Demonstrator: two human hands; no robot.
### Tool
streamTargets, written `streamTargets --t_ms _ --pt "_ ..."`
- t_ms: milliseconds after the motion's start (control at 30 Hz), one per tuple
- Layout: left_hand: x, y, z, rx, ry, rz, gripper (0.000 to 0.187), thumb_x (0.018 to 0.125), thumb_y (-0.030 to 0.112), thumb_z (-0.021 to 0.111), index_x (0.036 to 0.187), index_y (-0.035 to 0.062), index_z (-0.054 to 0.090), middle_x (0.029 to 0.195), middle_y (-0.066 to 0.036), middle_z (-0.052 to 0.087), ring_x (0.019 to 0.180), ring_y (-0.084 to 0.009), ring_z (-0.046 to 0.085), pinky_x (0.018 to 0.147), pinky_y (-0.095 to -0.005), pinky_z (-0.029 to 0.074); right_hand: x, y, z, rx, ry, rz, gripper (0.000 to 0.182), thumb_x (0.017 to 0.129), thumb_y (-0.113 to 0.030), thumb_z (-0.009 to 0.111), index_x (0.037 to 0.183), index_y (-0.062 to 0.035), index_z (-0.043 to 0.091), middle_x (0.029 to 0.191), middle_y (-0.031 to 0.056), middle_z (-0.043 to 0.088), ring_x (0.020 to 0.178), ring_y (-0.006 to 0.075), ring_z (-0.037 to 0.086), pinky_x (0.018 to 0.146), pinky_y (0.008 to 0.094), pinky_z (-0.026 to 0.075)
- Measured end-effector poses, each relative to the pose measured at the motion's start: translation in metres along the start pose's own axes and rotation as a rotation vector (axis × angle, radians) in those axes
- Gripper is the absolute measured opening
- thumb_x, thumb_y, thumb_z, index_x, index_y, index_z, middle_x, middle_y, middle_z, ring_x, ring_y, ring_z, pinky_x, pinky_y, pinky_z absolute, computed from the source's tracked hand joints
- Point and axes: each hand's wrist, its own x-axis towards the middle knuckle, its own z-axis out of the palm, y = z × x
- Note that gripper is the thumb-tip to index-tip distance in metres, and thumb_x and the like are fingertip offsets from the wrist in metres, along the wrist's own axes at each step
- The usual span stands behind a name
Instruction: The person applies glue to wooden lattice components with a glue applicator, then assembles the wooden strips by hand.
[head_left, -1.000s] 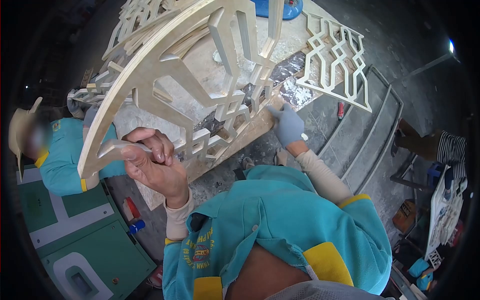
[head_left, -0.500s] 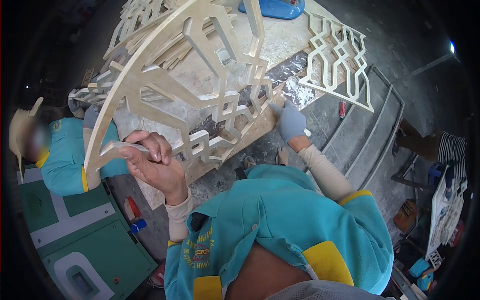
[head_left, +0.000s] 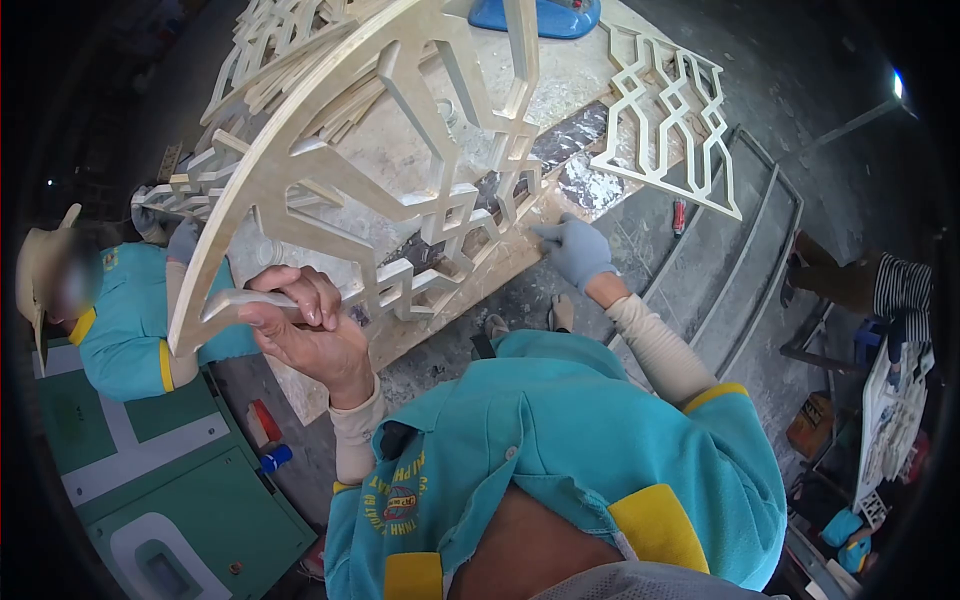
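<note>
My left hand is bare and closed around the lower left end of a curved wooden lattice panel. The panel stands tilted above the worktable, its arched rim to the left and its cut-out pattern to the right. My right hand, in a grey glove, is at the table's near edge, right of the panel and apart from it. Its fingers are bent, with one pointing left; whatever they hold, if anything, is hidden.
The worktable carries stacked lattice pieces, a blue tool and another lattice panel overhanging its right side. A co-worker works at the left. Metal frames and a red can are at the right.
My right hand has moved slightly down and left, away from the panel's edge. My left hand keeps its grip, and the panel has shifted only slightly in view.
</note>
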Motion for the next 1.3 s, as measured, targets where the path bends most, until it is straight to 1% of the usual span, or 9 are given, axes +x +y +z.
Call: streamTargets --t_ms 167,233,467,567,733,933,1167,1233,1300 --pt "0.009 -0.006 -0.005 0.031 0.016 -0.022 0.053 0.100 0.053 0.042 0.097 0.0012 0.054 0.057 0.003 0.032 0.044 -0.0045 0.031 0.040 -0.0177 0.022 -0.010 -0.006 -0.009 0.009 -0.005 0.057 0.032 0.086 -0.016 0.063 0.113 -0.0302 0.071 0.095 0.0119 0.059 0.088 0.0329 0.064 0.074 0.0422 0.052" --pt "0.014 -0.007 -0.005 0.040 0.028 -0.028 0.052 0.100 0.052 0.043 0.096 0.0021 0.054 0.057 0.004 0.032 0.045 -0.0042 0.032 0.040 -0.0175 0.022 -0.022 -0.008 -0.003 0.033 0.100 -0.070 0.033 0.085 -0.015 0.064 0.113 -0.0306 0.072 0.085 0.0107 0.055 0.077 0.0304 0.062 0.069 0.0423 0.048" --pt "0.014 -0.008 -0.005 0.054 0.027 -0.021 0.050 0.100 0.052 0.045 0.096 0.0027 0.055 0.058 0.003 0.032 0.046 -0.0044 0.031 0.041 -0.0172 0.023 -0.034 -0.026 0.019 0.014 0.095 -0.133 0.033 0.084 -0.015 0.065 0.111 -0.0313 0.072 0.083 0.0106 0.053 0.075 0.0307 0.060 0.064 0.0414 0.048" --pt "0.015 -0.010 -0.006 0.029 0.027 -0.022 0.049 0.100 0.050 0.045 0.097 0.0025 0.055 0.058 0.003 0.032 0.046 -0.0047 0.031 0.041 -0.0174 0.023 -0.031 -0.039 0.032 0.025 0.100 -0.191 0.041 0.081 -0.012 0.064 0.117 -0.0316 0.069 0.086 0.0103 0.053 0.077 0.0297 0.061 0.062 0.0418 0.049" --pt "0.017 -0.011 -0.012 0.029 -0.004 -0.035 0.047 0.101 0.048 0.046 0.098 0.0024 0.055 0.059 0.003 0.032 0.048 -0.0047 0.031 0.042 -0.0176 0.024 -0.028 -0.052 0.046 -0.210 0.119 -0.144 0.049 0.080 -0.007 0.059 0.125 -0.0235 0.061 0.104 0.0113 0.053 0.094 0.0302 0.060 0.070 0.0409 0.054" --pt "0.020 -0.013 -0.012 0.012 -0.011 -0.041 0.045 0.101 0.047 0.047 0.098 0.0020 0.055 0.060 0.002 0.033 0.049 -0.0049 0.033 0.043 -0.0175 0.024 -0.044 -0.056 0.030 -0.127 0.014 -0.122 0.048 0.079 -0.005 0.057 0.123 -0.0243 0.062 0.105 0.0115 0.053 0.097 0.0303 0.060 0.072 0.0412 0.055" --pt "0.018 -0.015 -0.014 0.003 -0.028 -0.017 0.045 0.100 0.047 0.049 0.098 0.0022 0.055 0.059 0.003 0.033 0.049 -0.0048 0.033 0.043 -0.0173 0.024 -0.037 -0.066 0.050 -0.153 0.063 -0.089 0.047 0.079 -0.006 0.058 0.122 -0.0255 0.063 0.103 0.0116 0.053 0.095 0.0312 0.061 0.072 0.0420 0.055" --pt "0.018 -0.015 -0.014 0.002 -0.031 -0.022 0.045 0.100 0.046 0.049 0.098 0.0022 0.055 0.059 0.003 0.033 0.049 -0.0046 0.033 0.043 -0.0173 0.024 -0.042 -0.071 0.041 -0.099 -0.082 -0.128 0.045 0.080 -0.007 0.059 0.122 -0.0252 0.062 0.103 0.0122 0.053 0.094 0.0318 0.061 0.072 0.0424 0.054" --pt "0.019 -0.015 -0.014 0.001 -0.030 -0.022 0.044 0.100 0.046 0.049 0.098 0.0022 0.055 0.059 0.003 0.033 0.049 -0.0045 0.033 0.043 -0.0172 0.024 -0.035 -0.062 0.043 -0.108 0.020 -0.119 0.045 0.081 -0.007 0.057 0.122 -0.0272 0.063 0.099 0.0114 0.054 0.089 0.0309 0.061 0.069 0.0416 0.054"
